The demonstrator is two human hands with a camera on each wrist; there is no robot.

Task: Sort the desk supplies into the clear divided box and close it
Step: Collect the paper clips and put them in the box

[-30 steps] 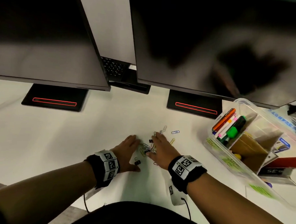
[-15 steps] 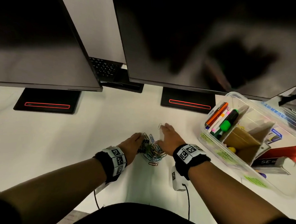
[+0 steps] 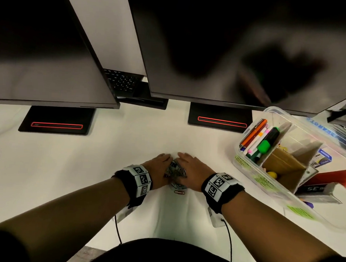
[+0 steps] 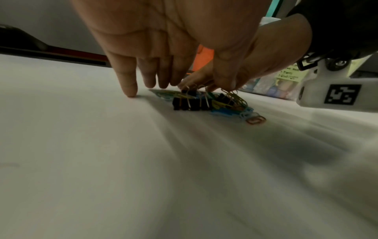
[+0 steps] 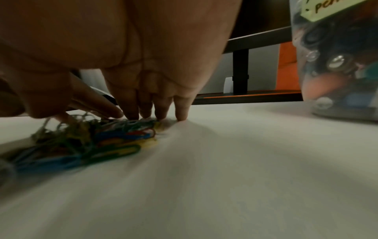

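The pile of clips [image 3: 175, 172] lies on the white table [image 3: 86, 166], squeezed between the left hand [image 3: 159, 167] and the right hand [image 3: 194, 172]. Both hands have straight fingers [image 4: 126, 80] pressed together, tips down on the table, touching the pile's sides. One orange clip [image 3: 179, 192] lies just beside it. The clear box [image 3: 246, 166] stands open, well apart on the right.

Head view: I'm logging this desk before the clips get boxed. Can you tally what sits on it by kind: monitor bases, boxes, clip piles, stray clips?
red-striped monitor bases: 2
clear divided box: 1
pile of clips: 1
stray orange paper clip: 1
Total: 5
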